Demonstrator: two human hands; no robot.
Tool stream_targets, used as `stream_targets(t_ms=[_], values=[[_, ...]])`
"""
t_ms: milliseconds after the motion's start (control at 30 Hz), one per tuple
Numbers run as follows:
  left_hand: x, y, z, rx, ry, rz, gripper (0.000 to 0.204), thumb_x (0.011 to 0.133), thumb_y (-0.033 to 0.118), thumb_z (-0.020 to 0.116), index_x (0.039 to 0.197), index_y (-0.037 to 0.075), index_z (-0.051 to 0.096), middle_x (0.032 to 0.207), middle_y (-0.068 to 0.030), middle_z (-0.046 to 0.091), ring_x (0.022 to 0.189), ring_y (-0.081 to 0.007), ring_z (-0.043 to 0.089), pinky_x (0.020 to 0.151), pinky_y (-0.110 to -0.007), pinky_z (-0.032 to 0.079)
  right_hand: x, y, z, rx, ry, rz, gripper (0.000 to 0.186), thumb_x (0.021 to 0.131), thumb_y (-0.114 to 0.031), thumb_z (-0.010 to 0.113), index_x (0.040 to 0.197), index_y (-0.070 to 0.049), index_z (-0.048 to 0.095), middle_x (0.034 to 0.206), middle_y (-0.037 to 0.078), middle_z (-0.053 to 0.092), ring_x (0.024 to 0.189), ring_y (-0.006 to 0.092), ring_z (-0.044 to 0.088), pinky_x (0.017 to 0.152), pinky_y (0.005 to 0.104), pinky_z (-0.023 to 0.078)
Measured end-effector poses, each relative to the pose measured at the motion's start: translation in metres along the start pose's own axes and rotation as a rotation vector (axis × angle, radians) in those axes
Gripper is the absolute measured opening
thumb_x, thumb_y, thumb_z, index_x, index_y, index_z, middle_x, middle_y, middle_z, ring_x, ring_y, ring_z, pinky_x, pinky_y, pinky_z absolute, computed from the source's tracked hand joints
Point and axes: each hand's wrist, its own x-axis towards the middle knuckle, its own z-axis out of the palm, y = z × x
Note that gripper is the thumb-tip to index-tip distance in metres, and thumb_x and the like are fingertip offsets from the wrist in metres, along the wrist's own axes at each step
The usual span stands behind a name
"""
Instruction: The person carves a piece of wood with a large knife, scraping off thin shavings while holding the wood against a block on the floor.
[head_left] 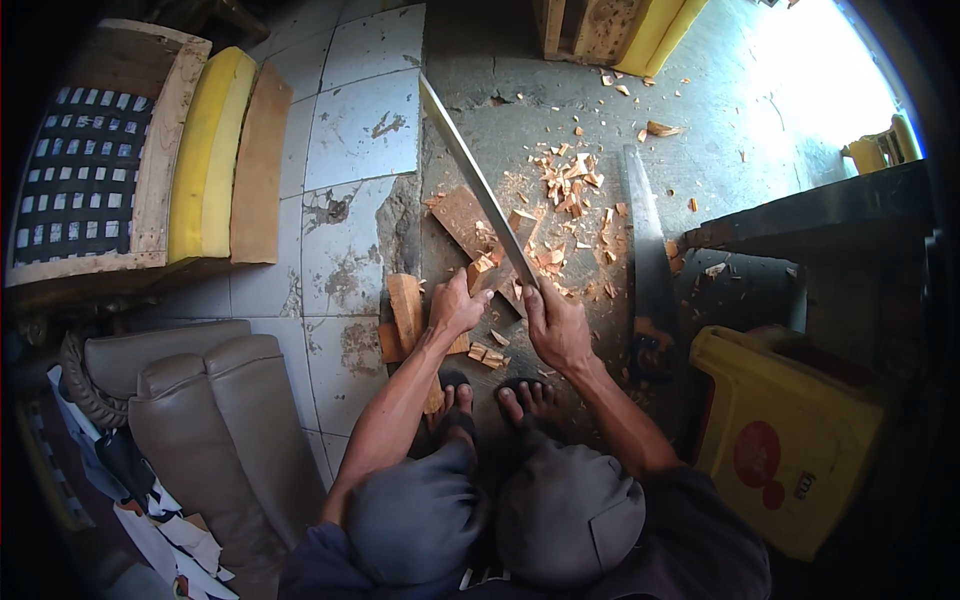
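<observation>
My right hand (558, 325) is closed round the handle end of a machete (468, 165), whose long blade points away and to the left. My left hand (458, 304) grips a small wood block (483, 272) just left of the blade's near end. Beyond both hands a flat wooden board (463, 213) lies on the floor, partly hidden by the blade. Pale wood chips (572, 185) are scattered about it. Close to my left wrist stand offcuts of wood (405, 305), and some smaller split pieces (488, 356) lie before my feet.
A handsaw (645, 230) lies on the floor to the right. Beyond it are a dark bench (810, 215) and a yellow plastic stool (785, 440). On the left are a wooden frame with yellow foam (205, 155) and brown cushions (205, 420). White tiles (360, 130) border the concrete.
</observation>
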Motion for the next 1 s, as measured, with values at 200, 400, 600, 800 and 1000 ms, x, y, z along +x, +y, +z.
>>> stream_targets(t_ms=[200,400,600,800,1000], values=[[-0.008,0.016,0.002,0.021,-0.026,-0.013,0.054,0.084,0.037,0.079,0.11,-0.008,0.061,0.102,-0.0332,0.07,0.1,-0.0496,0.068,0.089,-0.051,0.053,-0.014,0.057,0.035,-0.29,-0.13,0.137,0.024,0.102,-0.027,0.051,0.107,-0.006,0.061,0.067,0.033,0.061,0.066,0.0545,0.063,0.061,0.0629,0.051],[0.006,0.017,0.0,0.025,-0.024,-0.052,0.052,0.083,0.036,0.079,0.111,-0.005,0.063,0.101,-0.0313,0.071,0.101,-0.0467,0.069,0.089,-0.05,0.054,0.013,0.044,0.017,-0.063,-0.181,0.151,0.031,0.103,-0.03,0.05,0.109,-0.003,0.064,0.072,0.03,0.064,0.071,0.0509,0.066,0.065,0.0586,0.051],[-0.002,0.011,0.002,-0.04,0.008,-0.018,0.045,0.083,0.032,0.078,0.103,-0.006,0.062,0.096,-0.0323,0.07,0.097,-0.0493,0.069,0.085,-0.052,0.054,0.001,-0.023,-0.009,0.14,0.266,-0.216,0.029,0.106,-0.023,0.046,0.108,0.0,0.065,0.062,0.013,0.059,0.053,0.0273,0.063,0.054,0.0418,0.048],[0.007,0.02,0.007,0.018,0.0,-0.05,0.053,0.082,0.041,0.08,0.103,-0.005,0.065,0.099,-0.0315,0.071,0.1,-0.0464,0.069,0.086,-0.05,0.055,-0.004,0.063,0.045,-0.256,-0.133,0.099,0.024,0.101,-0.025,0.051,0.107,-0.004,0.059,0.074,0.032,0.065,0.069,0.0526,0.064,0.066,0.0626,0.052],[0.008,0.002,0.004,0.025,-0.001,-0.026,0.055,0.081,0.042,0.079,0.106,-0.005,0.065,0.1,-0.031,0.071,0.1,-0.0457,0.069,0.086,-0.051,0.054,0.007,0.027,0.028,-0.091,-0.049,0.189,0.031,0.102,-0.029,0.053,0.111,-0.001,0.062,0.073,0.03,0.064,0.073,0.05,0.066,0.065,0.0573,0.051]])
